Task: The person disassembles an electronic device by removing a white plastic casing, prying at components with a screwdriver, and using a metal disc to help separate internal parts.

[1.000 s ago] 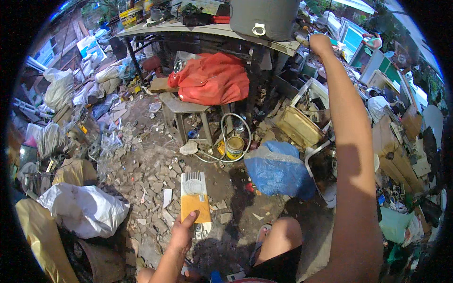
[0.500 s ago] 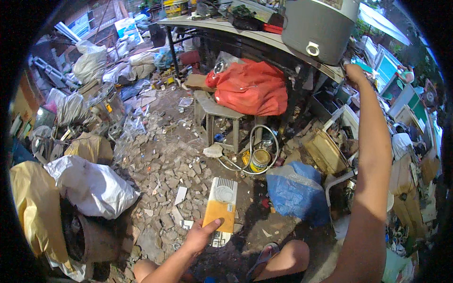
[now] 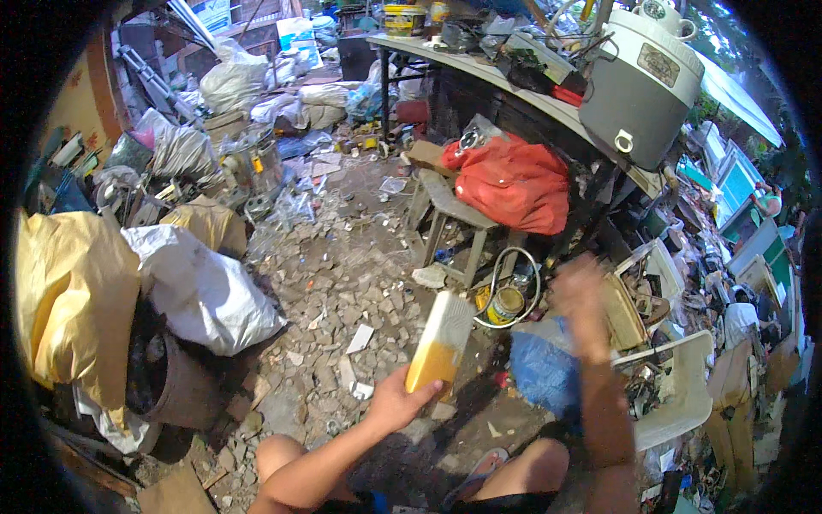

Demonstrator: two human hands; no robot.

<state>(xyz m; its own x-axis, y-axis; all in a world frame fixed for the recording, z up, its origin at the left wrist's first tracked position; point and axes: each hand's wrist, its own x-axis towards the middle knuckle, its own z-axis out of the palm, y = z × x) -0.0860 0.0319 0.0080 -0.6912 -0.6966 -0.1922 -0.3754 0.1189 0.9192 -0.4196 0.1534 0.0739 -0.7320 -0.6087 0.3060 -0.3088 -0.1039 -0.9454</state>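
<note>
My left hand (image 3: 401, 401) is closed around the lower end of a flat, oblong plastic casing (image 3: 443, 341), white on its upper half and yellow on its lower half. The casing tilts up and away over the rubble-strewn ground, its thumb side toward me. My right hand (image 3: 579, 295) is smeared by motion, so its fingers cannot be made out. It hangs in the air above a blue plastic bag (image 3: 538, 364), to the right of a looped grey hose (image 3: 539, 287) and a yellow can (image 3: 505, 304).
A red cloth bundle (image 3: 514, 184) lies on a wooden stool (image 3: 454, 201). Behind it stands a long table (image 3: 548, 111) with a grey drinks cooler (image 3: 638, 94). White (image 3: 201, 291) and yellow sacks (image 3: 77, 300) crowd the left; a white plastic bin (image 3: 685, 403) and scrap heap the right.
My right hand has come down and left from the table's edge. My left hand has raised and tilted the casing a little to the right. The view has shifted left.
</note>
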